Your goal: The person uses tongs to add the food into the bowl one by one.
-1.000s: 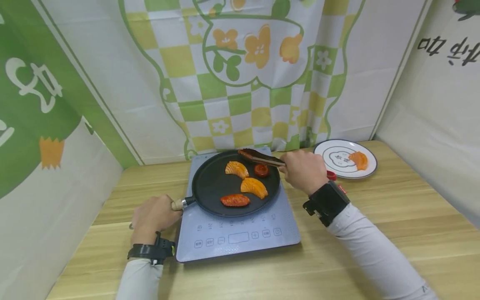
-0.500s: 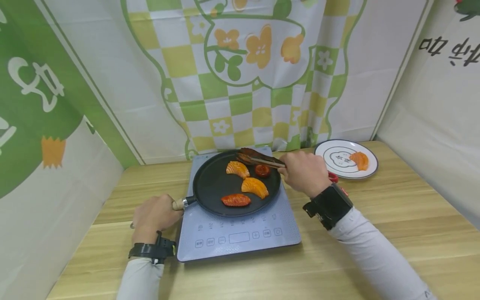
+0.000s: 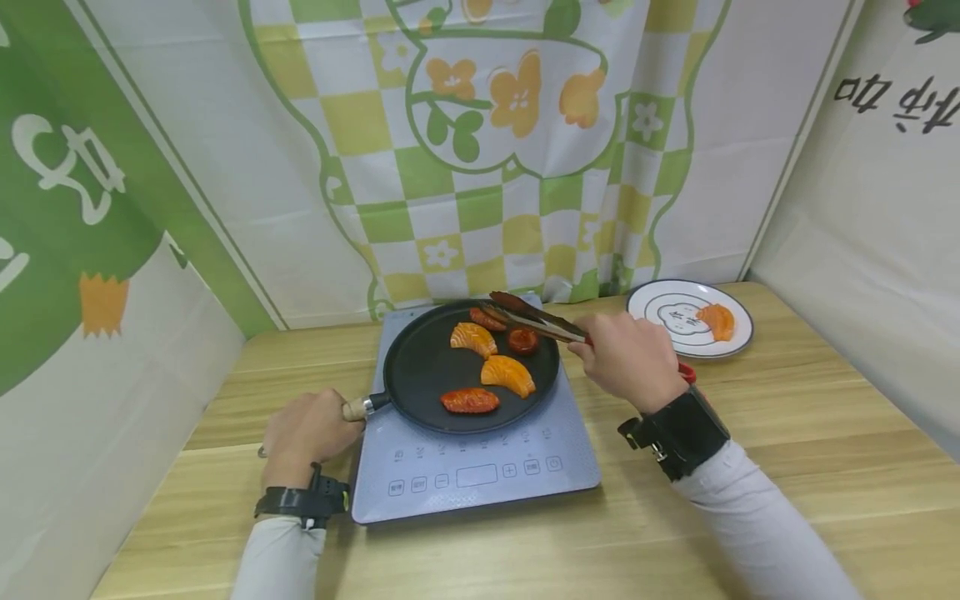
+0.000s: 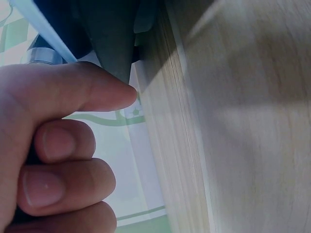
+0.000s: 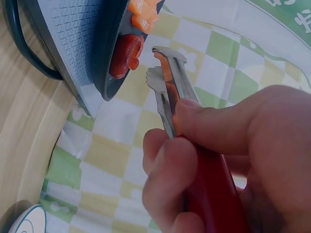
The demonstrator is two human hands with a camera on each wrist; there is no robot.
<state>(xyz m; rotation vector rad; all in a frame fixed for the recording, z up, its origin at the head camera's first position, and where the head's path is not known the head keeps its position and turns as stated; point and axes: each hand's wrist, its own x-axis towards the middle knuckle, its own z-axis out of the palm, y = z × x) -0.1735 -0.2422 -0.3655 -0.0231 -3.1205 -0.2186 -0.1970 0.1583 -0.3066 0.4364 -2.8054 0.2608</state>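
Note:
My left hand grips the wooden handle of a flat black frying pan. In the left wrist view its fingers are curled, hiding most of the handle. My right hand holds red-handled metal tongs, their tips over the pan's far right side. In the right wrist view the tong tips stand slightly apart with nothing seen between them. A reddish wing-like piece lies by the tips. Two orange salmon-like slices, a round red piece and another reddish wing-like piece lie in the pan.
The pan sits on a grey-blue induction cooker on a wooden table. A white plate with an orange slice stands at the back right. A checked curtain hangs behind the cooker.
My right hand and the tongs have moved back to the right and slightly nearer. The wing-like piece at the pan's far side now shows beside the tips. My left hand stays put.

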